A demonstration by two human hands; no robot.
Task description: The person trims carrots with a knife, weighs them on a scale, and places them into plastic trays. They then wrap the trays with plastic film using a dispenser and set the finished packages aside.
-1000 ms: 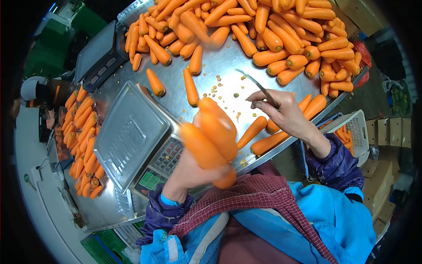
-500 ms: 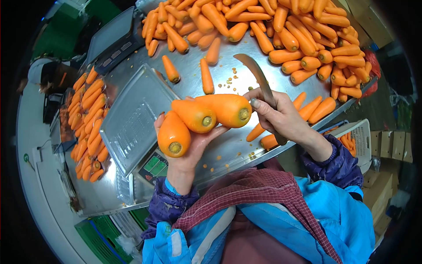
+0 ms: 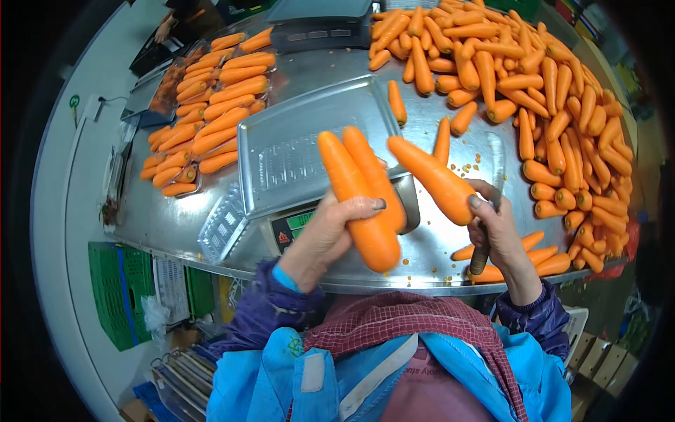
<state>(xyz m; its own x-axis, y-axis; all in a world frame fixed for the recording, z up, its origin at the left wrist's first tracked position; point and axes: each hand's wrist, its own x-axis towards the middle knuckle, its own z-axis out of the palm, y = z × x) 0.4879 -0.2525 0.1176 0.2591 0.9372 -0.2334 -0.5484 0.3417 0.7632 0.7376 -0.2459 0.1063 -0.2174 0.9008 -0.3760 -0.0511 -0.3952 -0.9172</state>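
Two large carrots [image 3: 370, 243] are gripped in my left hand [image 3: 327, 232], thumb across them and tips pointing away from me. My right hand [image 3: 498, 228] pinches a third carrot [image 3: 436, 183] by its thick end. The same hand also keeps hold of a knife [image 3: 495, 165], its curved blade pointing away and its handle under the palm. Below and beyond my left hand is a scale with a metal tray [image 3: 309, 119] and a lit green display [image 3: 301, 219]; no carrots lie on the tray.
A big pile of carrots [image 3: 520, 84] covers the table's right and far side. Packed carrots [image 3: 225, 105] lie at the left, near a clear plastic tray [image 3: 223, 221]. A second scale [image 3: 320, 28] stands at the back. Carrot trimmings [image 3: 467, 169] dot the metal table. Another person's hand [image 3: 166, 29] shows far left.
The view has swung left. All three carrots were in my left hand, cut ends toward me; now one is in my right hand, and the other two point away.
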